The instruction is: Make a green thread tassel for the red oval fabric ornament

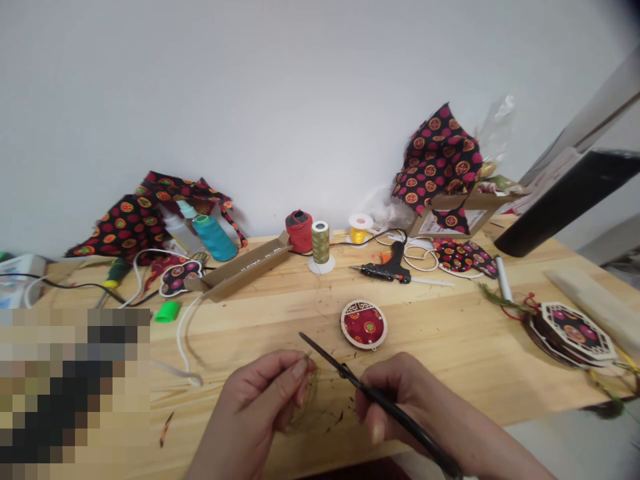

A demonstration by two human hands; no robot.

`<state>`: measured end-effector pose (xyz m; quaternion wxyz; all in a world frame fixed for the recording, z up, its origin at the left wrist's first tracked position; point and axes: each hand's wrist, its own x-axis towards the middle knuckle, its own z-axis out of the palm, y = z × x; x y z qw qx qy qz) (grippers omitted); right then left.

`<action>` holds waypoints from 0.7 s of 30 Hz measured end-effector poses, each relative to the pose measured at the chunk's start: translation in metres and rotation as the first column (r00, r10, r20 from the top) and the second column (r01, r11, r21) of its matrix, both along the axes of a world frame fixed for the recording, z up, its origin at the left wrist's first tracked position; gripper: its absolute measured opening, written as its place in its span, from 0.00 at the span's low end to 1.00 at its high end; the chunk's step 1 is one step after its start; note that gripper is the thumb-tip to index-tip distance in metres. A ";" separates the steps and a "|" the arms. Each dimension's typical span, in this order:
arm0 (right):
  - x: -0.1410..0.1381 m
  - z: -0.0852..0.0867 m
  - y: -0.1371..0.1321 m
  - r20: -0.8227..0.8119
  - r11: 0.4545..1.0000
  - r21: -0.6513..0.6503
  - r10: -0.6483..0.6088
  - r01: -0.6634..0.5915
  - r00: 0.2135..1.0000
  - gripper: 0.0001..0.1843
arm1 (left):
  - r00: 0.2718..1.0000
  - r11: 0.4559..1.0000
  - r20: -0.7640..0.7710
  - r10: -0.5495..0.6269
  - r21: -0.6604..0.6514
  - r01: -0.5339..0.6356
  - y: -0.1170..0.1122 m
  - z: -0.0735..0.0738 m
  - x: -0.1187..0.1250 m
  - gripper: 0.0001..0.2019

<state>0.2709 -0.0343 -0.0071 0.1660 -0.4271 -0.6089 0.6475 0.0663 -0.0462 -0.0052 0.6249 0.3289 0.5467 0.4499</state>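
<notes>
Brown cardboard box [479, 221], upper right, heaped with black patterned fabric [435, 153]; long brown cardboard tray [245, 272], left of centre, contents unclear.
Lower centre: right hand [400, 393] wrapped around dark metal scissors [380, 399], stiff, likely weighty, best held by the handles; left hand's [270, 393] fingertips pinch fine olive thread [309, 357], likely light, limp, best taken near its end.
</notes>
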 end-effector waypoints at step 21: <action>0.125 -0.020 0.006 0.854 0.886 0.450 -0.390 -0.112 0.346 0.12 | 0.954 0.959 0.107 0.281 0.000 -0.283 0.007 0.007 -0.001 0.11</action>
